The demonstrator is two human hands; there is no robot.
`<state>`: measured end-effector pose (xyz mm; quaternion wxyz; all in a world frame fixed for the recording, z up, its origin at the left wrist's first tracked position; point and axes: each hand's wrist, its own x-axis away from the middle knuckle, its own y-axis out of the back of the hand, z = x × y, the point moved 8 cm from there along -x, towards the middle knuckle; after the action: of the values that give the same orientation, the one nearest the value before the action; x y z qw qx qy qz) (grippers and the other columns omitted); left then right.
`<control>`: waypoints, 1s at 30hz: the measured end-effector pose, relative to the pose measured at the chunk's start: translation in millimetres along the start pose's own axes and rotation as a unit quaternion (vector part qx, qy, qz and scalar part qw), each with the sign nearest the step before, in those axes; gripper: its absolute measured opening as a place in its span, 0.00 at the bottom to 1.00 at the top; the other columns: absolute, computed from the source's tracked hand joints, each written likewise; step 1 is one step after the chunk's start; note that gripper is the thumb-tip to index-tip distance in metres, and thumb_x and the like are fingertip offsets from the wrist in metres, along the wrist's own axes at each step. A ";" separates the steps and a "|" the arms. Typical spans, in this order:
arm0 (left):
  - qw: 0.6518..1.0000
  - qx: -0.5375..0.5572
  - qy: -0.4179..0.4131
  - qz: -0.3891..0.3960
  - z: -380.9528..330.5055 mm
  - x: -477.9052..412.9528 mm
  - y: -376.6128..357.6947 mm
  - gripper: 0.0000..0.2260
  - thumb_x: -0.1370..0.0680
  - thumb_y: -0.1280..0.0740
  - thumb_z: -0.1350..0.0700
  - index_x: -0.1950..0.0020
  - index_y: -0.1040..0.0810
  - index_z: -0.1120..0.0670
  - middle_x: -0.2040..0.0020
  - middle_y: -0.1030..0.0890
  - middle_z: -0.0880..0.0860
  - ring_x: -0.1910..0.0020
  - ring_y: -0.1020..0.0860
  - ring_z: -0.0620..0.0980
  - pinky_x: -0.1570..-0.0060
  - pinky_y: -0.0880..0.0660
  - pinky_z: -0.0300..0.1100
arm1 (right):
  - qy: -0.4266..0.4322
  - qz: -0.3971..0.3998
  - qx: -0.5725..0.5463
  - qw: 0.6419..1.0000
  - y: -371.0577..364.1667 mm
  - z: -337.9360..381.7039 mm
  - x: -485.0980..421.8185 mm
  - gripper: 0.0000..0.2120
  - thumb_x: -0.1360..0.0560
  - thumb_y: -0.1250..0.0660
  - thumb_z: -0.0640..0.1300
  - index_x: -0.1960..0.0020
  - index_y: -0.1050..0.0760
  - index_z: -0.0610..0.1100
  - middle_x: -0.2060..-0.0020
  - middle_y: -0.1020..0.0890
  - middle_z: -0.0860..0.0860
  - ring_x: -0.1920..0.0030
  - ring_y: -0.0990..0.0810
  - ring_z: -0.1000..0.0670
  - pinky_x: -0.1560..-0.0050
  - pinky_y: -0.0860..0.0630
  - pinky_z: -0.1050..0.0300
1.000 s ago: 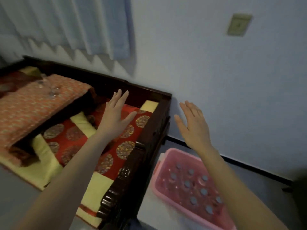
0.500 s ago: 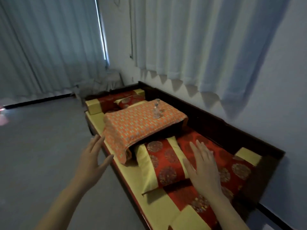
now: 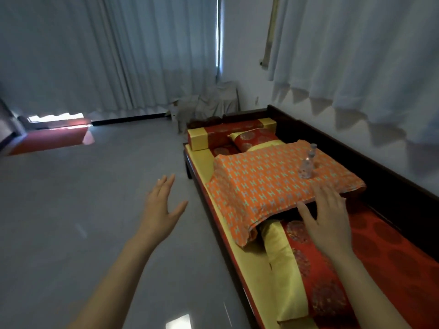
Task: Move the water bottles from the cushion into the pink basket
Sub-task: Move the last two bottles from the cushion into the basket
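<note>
Both hands, left hand [image 3: 159,211] and right hand [image 3: 329,217], are spread and empty, reaching toward small clear plastic water bottles [image 3: 307,165] upright on the orange patterned cushion [image 3: 268,186].

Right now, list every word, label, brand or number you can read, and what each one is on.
None can be read.
Water bottles on the orange cloth: any label is too blurred to read.
The cloth carries a repeated H-shaped motif, a pattern rather than text.
Cushions: round ornaments only, no writing.
</note>
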<state>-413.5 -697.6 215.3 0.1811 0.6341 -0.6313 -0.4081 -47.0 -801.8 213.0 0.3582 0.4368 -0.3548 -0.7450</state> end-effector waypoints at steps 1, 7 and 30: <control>1.000 0.014 0.006 -0.001 11.9 -20.6 -1.4 0.32 0.24 0.32 0.50 0.24 0.41 0.53 0.23 0.40 0.55 0.24 0.44 0.51 0.27 0.44 0.48 | -0.007 0.011 -0.011 1.000 -18.0 7.5 -21.2 0.34 0.24 0.49 0.63 0.25 0.39 0.44 0.25 0.37 0.44 0.24 0.44 0.44 0.25 0.48 0.43; 0.999 0.013 0.033 0.018 70.9 -111.7 -9.5 0.32 0.24 0.33 0.49 0.23 0.42 0.52 0.23 0.40 0.53 0.23 0.45 0.51 0.27 0.44 0.48 | 0.004 0.042 -0.017 0.999 -91.7 45.4 -114.7 0.37 0.27 0.53 0.66 0.26 0.39 0.43 0.26 0.37 0.43 0.25 0.43 0.42 0.27 0.44 0.41; 0.950 0.039 -0.173 0.257 66.1 -530.4 -244.8 0.30 0.23 0.34 0.47 0.25 0.39 0.56 0.25 0.35 0.54 0.26 0.37 0.52 0.30 0.39 0.46 | -0.280 -0.015 -0.029 0.959 -260.4 -7.8 -317.2 0.33 0.28 0.30 0.50 0.28 0.36 0.40 0.32 0.30 0.39 0.31 0.33 0.39 0.31 0.36 0.44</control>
<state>-233.9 -142.1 146.5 0.1433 0.3763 -0.8101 -0.4262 16.5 -407.9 116.8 0.2455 0.2052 -0.4121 -0.8531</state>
